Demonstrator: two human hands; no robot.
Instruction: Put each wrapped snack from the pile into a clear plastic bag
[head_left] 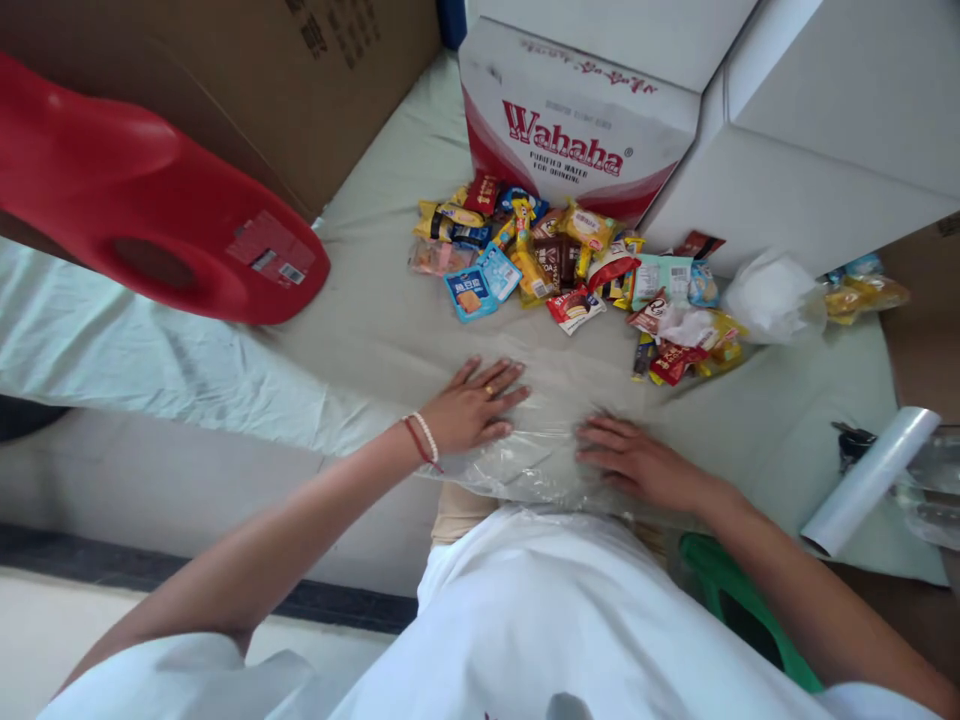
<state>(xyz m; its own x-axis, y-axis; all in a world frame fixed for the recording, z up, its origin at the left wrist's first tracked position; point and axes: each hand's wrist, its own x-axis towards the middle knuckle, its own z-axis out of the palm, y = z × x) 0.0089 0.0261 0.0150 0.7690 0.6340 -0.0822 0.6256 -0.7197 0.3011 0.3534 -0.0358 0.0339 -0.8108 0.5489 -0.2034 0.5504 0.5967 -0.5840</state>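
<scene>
Pale sheeting (pixel 360 330): your spread left hand (pixel 476 405) and right hand (pixel 637 462) flatten a clear bag (pixel 544 440); next probably means pinching its edge.

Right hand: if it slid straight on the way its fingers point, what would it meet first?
Most likely the left hand. The right hand lies flat on the clear plastic sheet, fingers pointing toward the left hand's fingertips, with only bare sheet between them; both seem to rest on it.

Pale sheet (pixel 352 330) spread flat — cardboard box (pixel 315 90), red stool (pixel 112 190) behind.
</scene>
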